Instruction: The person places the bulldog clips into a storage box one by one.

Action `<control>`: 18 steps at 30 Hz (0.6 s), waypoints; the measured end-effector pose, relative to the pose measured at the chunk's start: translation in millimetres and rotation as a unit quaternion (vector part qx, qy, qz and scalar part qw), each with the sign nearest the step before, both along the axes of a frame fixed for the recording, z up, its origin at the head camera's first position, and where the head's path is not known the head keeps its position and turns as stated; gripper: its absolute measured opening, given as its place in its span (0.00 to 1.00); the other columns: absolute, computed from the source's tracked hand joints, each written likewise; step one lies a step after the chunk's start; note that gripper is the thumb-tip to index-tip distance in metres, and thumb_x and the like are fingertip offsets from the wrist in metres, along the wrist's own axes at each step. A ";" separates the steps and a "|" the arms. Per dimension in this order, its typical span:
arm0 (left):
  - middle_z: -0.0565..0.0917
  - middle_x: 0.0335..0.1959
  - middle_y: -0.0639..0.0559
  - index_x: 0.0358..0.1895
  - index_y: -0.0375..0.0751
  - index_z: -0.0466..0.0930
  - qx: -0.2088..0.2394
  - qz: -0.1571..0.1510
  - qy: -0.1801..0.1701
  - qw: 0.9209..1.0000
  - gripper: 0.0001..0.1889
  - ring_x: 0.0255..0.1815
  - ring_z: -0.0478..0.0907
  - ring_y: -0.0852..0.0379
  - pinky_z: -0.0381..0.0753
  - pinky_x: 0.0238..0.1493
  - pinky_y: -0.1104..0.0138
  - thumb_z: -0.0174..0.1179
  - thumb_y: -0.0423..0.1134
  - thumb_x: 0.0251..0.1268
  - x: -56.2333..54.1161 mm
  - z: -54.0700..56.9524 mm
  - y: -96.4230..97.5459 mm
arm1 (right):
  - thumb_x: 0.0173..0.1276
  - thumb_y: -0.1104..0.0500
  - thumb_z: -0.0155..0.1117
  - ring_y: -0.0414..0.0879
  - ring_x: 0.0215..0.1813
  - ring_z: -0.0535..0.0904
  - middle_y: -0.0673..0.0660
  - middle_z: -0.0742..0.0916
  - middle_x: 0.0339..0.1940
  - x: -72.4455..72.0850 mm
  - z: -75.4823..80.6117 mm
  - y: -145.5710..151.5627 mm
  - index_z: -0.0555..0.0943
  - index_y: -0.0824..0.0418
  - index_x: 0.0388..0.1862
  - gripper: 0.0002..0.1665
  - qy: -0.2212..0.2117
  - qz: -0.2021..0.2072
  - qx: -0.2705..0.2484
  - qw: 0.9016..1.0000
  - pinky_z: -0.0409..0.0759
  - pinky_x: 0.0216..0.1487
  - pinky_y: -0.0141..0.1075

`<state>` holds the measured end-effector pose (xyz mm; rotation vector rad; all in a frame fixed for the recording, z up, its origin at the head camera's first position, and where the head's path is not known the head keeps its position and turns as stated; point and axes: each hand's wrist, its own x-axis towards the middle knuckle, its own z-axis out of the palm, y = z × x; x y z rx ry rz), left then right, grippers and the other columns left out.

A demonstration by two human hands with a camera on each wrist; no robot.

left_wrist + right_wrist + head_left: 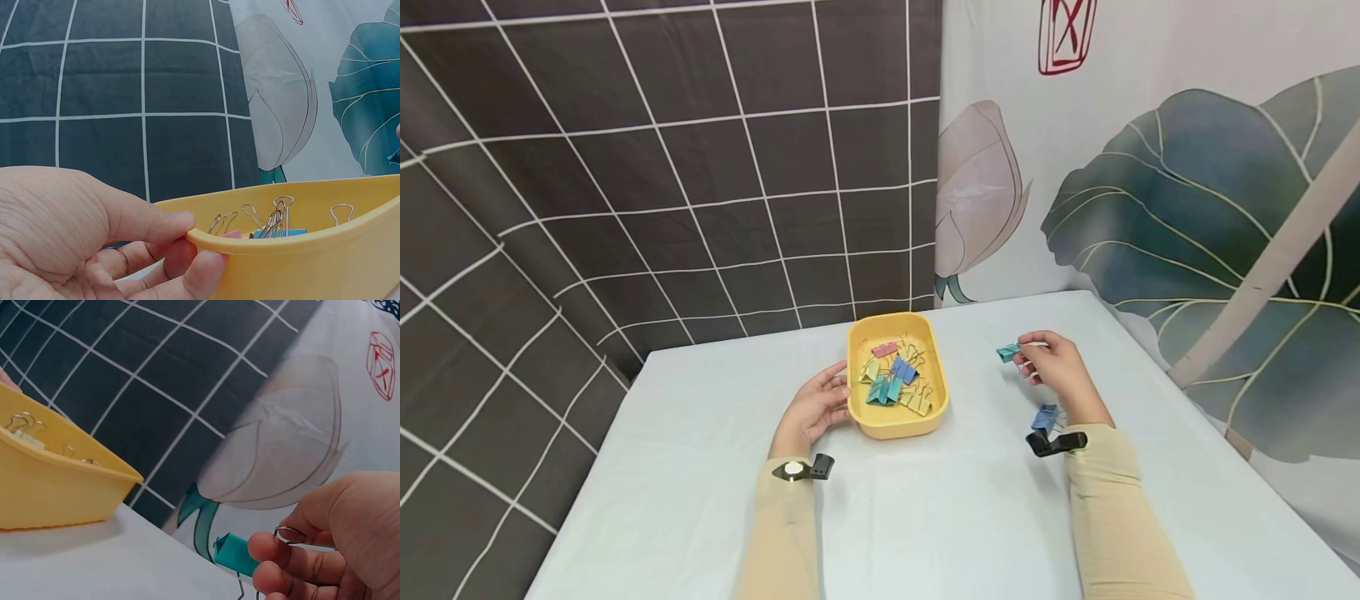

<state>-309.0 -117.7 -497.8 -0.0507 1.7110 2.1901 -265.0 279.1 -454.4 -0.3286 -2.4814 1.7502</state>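
My left hand (815,406) grips the left side of a yellow plastic bin (898,430), its thumb (165,225) at the rim and the other fingers against the outer wall. Inside the bin lie several binder clips: a pink one (884,349), a blue one (904,370), teal ones (881,390) and pale yellow ones (917,402). Right of the bin, my right hand (1057,367) pinches a teal binder clip (235,553) by a wire handle, held over the table. Another blue binder clip (1044,417) lies on the table beneath the right wrist.
The white-covered table (700,467) runs back to a dark cloth with a white grid (685,167). A pale curtain printed with a lotus bud (977,183) and large leaf (1187,192) hangs behind and to the right. Black straps (1056,442) circle both wrists.
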 end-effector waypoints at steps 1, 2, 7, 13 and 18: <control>0.75 0.56 0.44 0.76 0.44 0.66 0.001 0.000 0.001 1.000 0.34 0.39 0.82 0.54 0.88 0.35 0.66 0.57 0.22 0.67 -0.3 -0.4 0.0 | 0.80 0.57 0.49 0.43 0.32 0.79 0.59 0.86 0.38 -0.9 -0.2 -2.5 0.71 0.68 0.63 0.20 0.001 0.003 -0.003 1.000 0.82 0.31 0.31; 0.75 0.55 0.44 0.75 0.45 0.66 0.001 0.000 0.001 1.000 0.33 0.39 0.82 0.54 0.88 0.35 0.66 0.57 0.22 0.67 -0.6 -0.7 0.0 | 0.79 0.58 0.49 0.43 0.31 0.79 0.58 0.86 0.37 -1.7 -0.6 -4.9 0.71 0.68 0.63 0.20 0.004 0.006 -0.005 1.000 0.82 0.30 0.31; 0.75 0.55 0.44 0.75 0.45 0.67 0.002 0.001 0.001 1.000 0.33 0.39 0.82 0.53 0.88 0.35 0.66 0.58 0.23 0.67 -0.9 -1.1 0.3 | 0.78 0.61 0.50 0.41 0.29 0.79 0.56 0.86 0.34 -6.5 -2.3 -19.2 0.73 0.69 0.60 0.17 0.025 0.018 -0.008 0.999 0.81 0.29 0.31; 0.75 0.55 0.45 0.76 0.45 0.66 0.005 -0.002 0.004 1.000 0.34 0.39 0.82 0.53 0.88 0.34 0.66 0.57 0.22 0.67 -2.1 -1.9 0.1 | 0.78 0.60 0.51 0.42 0.29 0.79 0.57 0.87 0.34 -10.7 -1.0 -39.8 0.75 0.67 0.58 0.15 0.035 0.014 -0.003 0.999 0.81 0.29 0.31; 0.74 0.55 0.45 0.76 0.45 0.65 0.002 -0.005 0.003 1.000 0.34 0.39 0.82 0.53 0.88 0.34 0.66 0.56 0.22 0.67 -2.3 -1.7 -0.5 | 0.77 0.61 0.51 0.44 0.30 0.79 0.58 0.86 0.35 -12.9 1.1 -54.6 0.75 0.65 0.57 0.15 0.026 0.022 0.002 0.999 0.81 0.30 0.32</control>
